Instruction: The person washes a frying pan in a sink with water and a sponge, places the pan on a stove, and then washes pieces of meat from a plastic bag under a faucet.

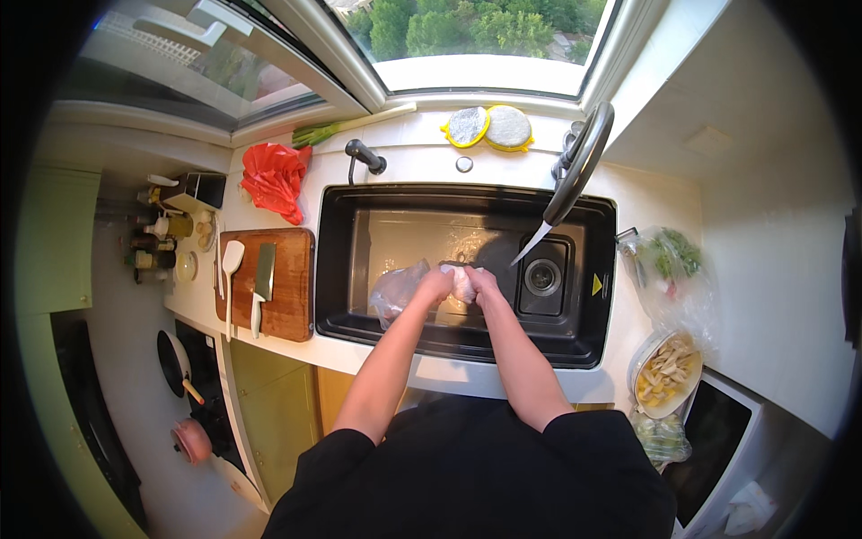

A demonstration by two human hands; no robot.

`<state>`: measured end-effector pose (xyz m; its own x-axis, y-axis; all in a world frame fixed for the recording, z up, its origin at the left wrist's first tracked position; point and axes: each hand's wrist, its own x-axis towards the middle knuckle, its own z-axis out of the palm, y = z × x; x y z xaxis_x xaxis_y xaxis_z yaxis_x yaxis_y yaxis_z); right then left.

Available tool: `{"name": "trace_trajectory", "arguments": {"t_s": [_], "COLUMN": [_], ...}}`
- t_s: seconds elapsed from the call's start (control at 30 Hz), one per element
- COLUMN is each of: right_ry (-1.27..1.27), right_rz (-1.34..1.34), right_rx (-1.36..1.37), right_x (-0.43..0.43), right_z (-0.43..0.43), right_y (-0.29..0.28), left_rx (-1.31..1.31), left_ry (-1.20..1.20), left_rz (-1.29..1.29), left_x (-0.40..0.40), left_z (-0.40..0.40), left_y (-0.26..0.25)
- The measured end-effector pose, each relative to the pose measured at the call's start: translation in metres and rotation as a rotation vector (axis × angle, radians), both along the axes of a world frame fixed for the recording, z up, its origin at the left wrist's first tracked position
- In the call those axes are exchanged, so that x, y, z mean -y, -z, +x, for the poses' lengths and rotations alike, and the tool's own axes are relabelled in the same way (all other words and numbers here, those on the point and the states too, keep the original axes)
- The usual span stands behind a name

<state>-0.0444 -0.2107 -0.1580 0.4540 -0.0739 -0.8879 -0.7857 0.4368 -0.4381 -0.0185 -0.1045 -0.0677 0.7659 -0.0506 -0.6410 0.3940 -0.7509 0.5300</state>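
Observation:
Both my hands are over the middle of a black kitchen sink (431,222). My left hand (436,284) and my right hand (480,279) grip a pale pink, whitish lump (462,286) from its two sides; it looks like raw meat, but its exact kind cannot be told. A clear plastic bag (397,291) with something reddish inside lies in the sink beside my left hand. Water runs from the black faucet (582,168) at the right, falling near the drain (542,277). The fingertips are partly hidden by the lump and the hands.
Left of the sink, a wooden cutting board (293,283) bears a cleaver (264,279) and a white spatula (232,263). A red plastic bag (275,178) lies behind it. At the right are bagged greens (675,255) and a bowl of cut food (638,364). Scrubbers (508,127) sit behind the sink.

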Motion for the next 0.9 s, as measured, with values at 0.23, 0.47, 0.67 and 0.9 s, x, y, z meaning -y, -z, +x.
{"name": "trace_trajectory", "arguments": {"t_s": [0.23, 0.47, 0.67, 0.9], "right_ry": [0.313, 0.192, -0.023, 0.117], "right_rz": [-0.421, -0.307, -0.023, 0.150], "right_rx": [0.426, 0.575, 0.278, 0.230], "right_x": [0.007, -0.002, 0.016, -0.004], "right_z": [-0.012, -0.017, -0.006, -0.019], "right_y": [-0.033, -0.030, 0.006, -0.085], "left_rx": [0.316, 0.329, 0.138, 0.495], "left_ry": [-0.065, 0.016, 0.319, -0.031], "left_rz": [0.000, -0.108, 0.043, -0.401], "left_x": [0.023, 0.002, 0.003, -0.133], "left_z": [-0.025, -0.016, 0.001, -0.017], "left_y": [-0.023, -0.023, -0.015, -0.147]}}
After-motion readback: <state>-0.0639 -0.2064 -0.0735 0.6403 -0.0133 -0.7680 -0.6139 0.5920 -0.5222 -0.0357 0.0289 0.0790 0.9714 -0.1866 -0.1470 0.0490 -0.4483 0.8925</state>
